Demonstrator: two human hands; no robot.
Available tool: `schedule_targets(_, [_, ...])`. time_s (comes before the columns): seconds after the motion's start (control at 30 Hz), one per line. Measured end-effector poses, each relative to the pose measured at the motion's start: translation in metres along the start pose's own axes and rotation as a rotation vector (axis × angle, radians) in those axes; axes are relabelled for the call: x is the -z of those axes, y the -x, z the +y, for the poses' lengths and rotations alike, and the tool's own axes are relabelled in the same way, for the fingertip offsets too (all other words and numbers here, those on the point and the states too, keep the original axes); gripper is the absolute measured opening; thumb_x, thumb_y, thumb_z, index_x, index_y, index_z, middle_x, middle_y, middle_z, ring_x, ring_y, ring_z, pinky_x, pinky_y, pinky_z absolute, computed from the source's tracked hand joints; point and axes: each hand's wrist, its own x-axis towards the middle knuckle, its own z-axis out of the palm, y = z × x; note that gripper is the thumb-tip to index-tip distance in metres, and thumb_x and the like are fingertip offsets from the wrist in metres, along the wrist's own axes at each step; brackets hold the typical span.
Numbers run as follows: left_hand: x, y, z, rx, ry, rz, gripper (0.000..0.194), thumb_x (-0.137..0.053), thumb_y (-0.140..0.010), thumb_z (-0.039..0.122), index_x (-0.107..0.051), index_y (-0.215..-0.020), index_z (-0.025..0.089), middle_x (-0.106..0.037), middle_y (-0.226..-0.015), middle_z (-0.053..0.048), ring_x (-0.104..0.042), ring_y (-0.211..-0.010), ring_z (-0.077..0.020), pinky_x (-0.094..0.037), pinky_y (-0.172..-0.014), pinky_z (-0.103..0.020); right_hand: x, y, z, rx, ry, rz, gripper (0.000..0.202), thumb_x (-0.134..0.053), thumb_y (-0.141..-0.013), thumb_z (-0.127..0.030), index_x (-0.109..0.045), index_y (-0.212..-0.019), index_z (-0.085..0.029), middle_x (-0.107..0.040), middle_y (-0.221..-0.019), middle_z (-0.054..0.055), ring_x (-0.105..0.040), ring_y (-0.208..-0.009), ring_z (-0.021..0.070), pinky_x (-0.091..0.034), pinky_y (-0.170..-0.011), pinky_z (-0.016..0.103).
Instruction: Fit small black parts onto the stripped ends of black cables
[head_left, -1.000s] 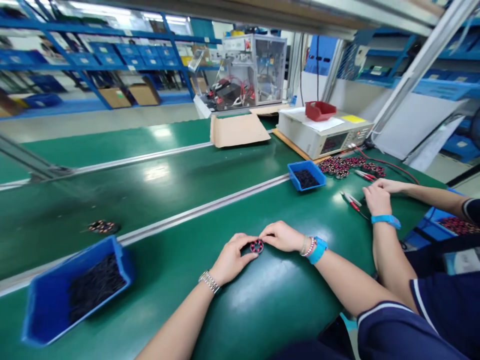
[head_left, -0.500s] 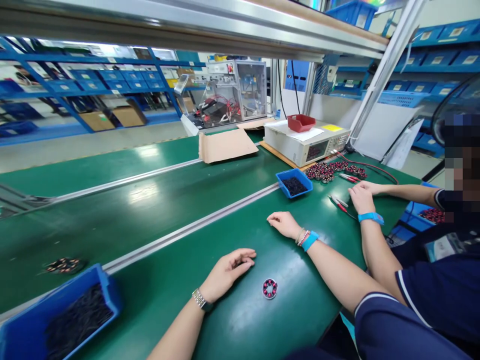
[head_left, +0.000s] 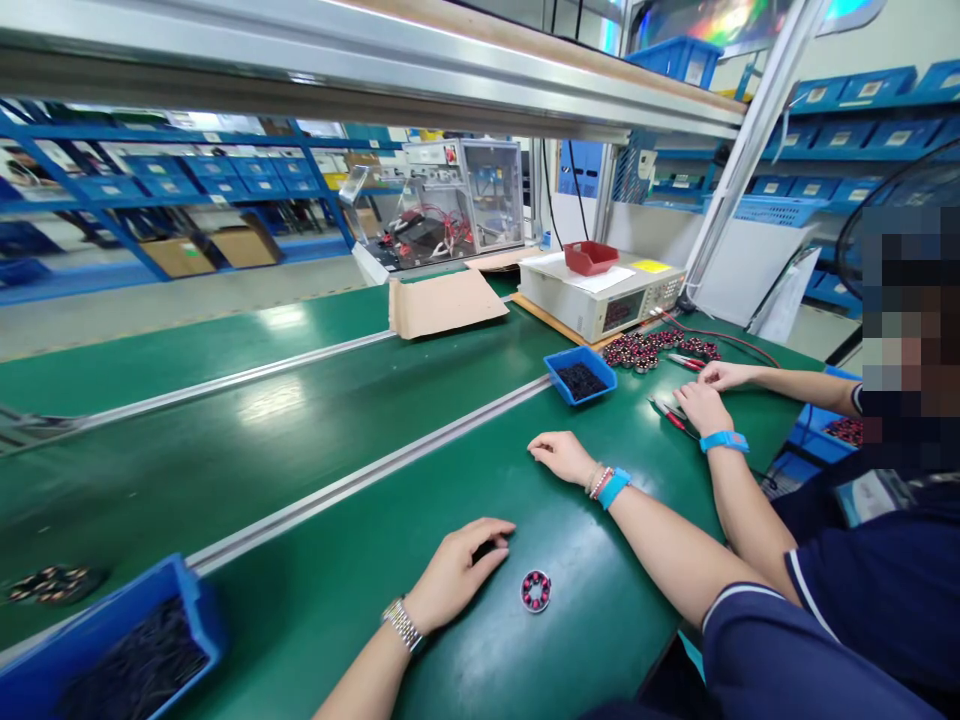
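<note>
My left hand (head_left: 459,570), with a metal watch at its wrist, rests on the green table (head_left: 300,590); its fingers are apart and hold nothing. A small round part (head_left: 535,591) with a silvery rim and red and black pieces lies just right of its fingertips. Farther up and right, my right hand (head_left: 562,456) rests on the table, with a blue band and beads at the wrist. Its fingers are curled together, and whatever they may hold is hidden. Beyond it stands a small blue tray (head_left: 580,376) of black pieces.
A large blue bin (head_left: 199,620) of black pieces is at the lower left. A co-worker's hands (head_left: 705,405) are at the right, near red-handled clips (head_left: 673,418), a pile of round parts (head_left: 637,352) and a metering device (head_left: 600,300). A metal beam (head_left: 300,75) crosses above.
The view has shifted slightly. My left hand has its thumb and fingers a little farther apart. The co-worker's hands have moved slightly by the clips. The round part still lies on the table.
</note>
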Motion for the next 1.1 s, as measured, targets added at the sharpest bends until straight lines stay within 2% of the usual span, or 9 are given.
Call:
schedule_targets(0.7, [0.0, 0.001, 0.0, 0.001, -0.047, -0.025, 0.026, -0.043, -0.084, 0.032, -0.054, -0.105, 0.023, -0.06, -0.093, -0.003, -0.057, -0.086, -0.0145, -0.044, -0.081, -0.028, 0.004, 0.003, -0.01, 0.022, 0.108, -0.005, 0.017, -0.052, -0.076, -0.017, -0.068, -0.081, -0.017, -0.069, -0.081, 0.002, -0.06, -0.071, 0.0122, -0.043, -0.066, 0.021])
schedule_targets(0.83, [0.0, 0.001, 0.001, 0.004, -0.052, -0.028, 0.026, -0.043, -0.084, 0.032, -0.054, -0.105, 0.023, -0.061, -0.093, -0.003, -0.057, -0.085, -0.0142, -0.044, -0.081, -0.028, 0.013, 0.008, -0.022, 0.024, 0.126, -0.005, 0.021, -0.047, -0.08, -0.019, -0.067, -0.086, -0.022, -0.068, -0.082, -0.001, -0.06, -0.076, 0.0122, -0.044, -0.069, 0.023])
schedule_targets(0.93, [0.0, 0.001, 0.002, 0.005, -0.045, -0.018, 0.026, -0.043, -0.084, 0.032, -0.055, -0.105, 0.023, -0.061, -0.093, -0.003, -0.057, -0.086, -0.0142, -0.045, -0.081, -0.027, 0.02, 0.015, -0.036, 0.081, 0.177, -0.009, 0.024, -0.043, -0.083, -0.02, -0.066, -0.087, -0.025, -0.067, -0.083, -0.001, -0.059, -0.083, 0.0122, -0.043, -0.074, 0.024])
schedule_targets(1.1, [-0.001, 0.001, 0.001, -0.01, -0.032, -0.006, 0.026, -0.043, -0.084, 0.031, -0.055, -0.105, 0.022, -0.061, -0.093, -0.003, -0.057, -0.084, -0.014, -0.045, -0.081, -0.027, 0.028, 0.025, -0.057, 0.171, 0.222, -0.039, 0.017, -0.051, -0.079, -0.021, -0.067, -0.082, -0.024, -0.066, -0.087, 0.0, -0.058, -0.087, 0.0129, -0.042, -0.078, 0.023])
